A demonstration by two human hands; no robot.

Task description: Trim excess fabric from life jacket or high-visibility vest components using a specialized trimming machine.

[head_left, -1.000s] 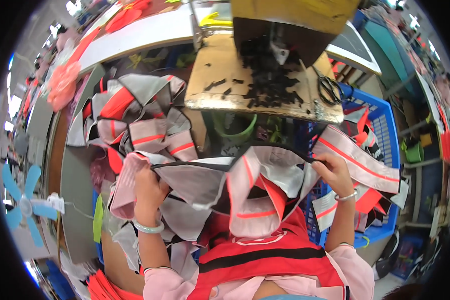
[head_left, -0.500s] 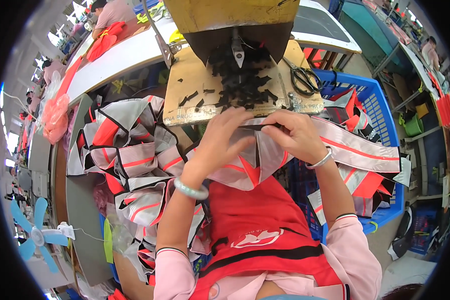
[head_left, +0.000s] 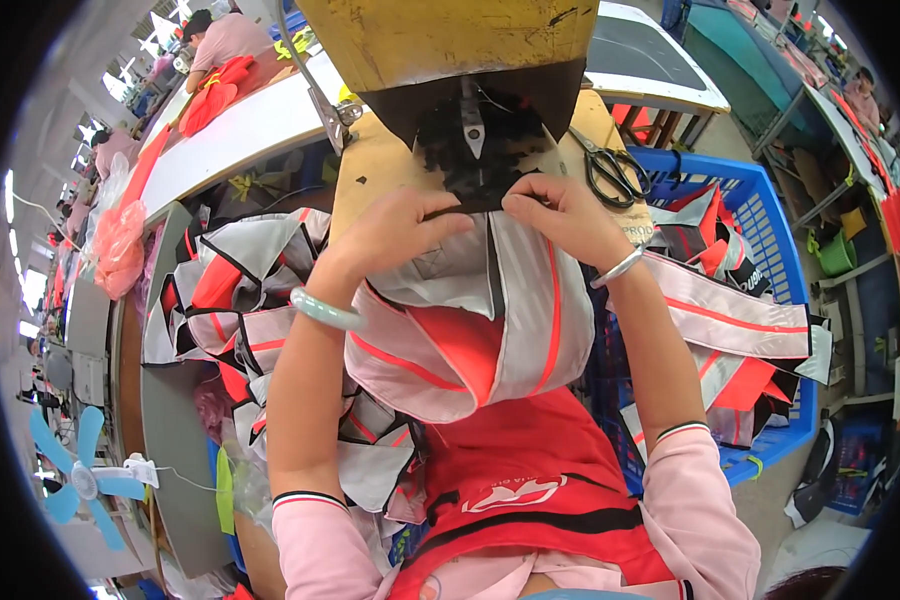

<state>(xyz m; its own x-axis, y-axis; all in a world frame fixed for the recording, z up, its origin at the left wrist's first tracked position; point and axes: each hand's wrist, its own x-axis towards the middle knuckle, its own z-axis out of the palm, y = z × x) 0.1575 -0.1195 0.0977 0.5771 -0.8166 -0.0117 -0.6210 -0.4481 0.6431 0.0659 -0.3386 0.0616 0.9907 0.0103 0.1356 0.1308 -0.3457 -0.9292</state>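
A silver-grey fabric piece (head_left: 545, 310) with red stripes and black edging hangs in a loop from my hands over my apron. My left hand (head_left: 395, 228) pinches its far black edge on the left, thumb and fingers closed. A short way along the same edge, my right hand (head_left: 570, 222) grips it between thumb and fingers. Both hands are at the front of a wooden board (head_left: 365, 150), below a yellow machine head (head_left: 450, 40). A pointed metal part (head_left: 473, 130) hangs from the machine, just beyond the fabric edge. Black scraps (head_left: 450, 150) lie around it.
Black-handled scissors (head_left: 615, 175) lie on the board's right side. Similar striped pieces are heaped at left (head_left: 260, 310) and in a blue crate (head_left: 770, 230) at right. A small blue fan (head_left: 85, 480) stands lower left. Other people sit at far tables.
Both hands have moved forward over the board, the left also leftward, bringing the black edge close to the pointed part. The fabric loop now hangs wider and more open.
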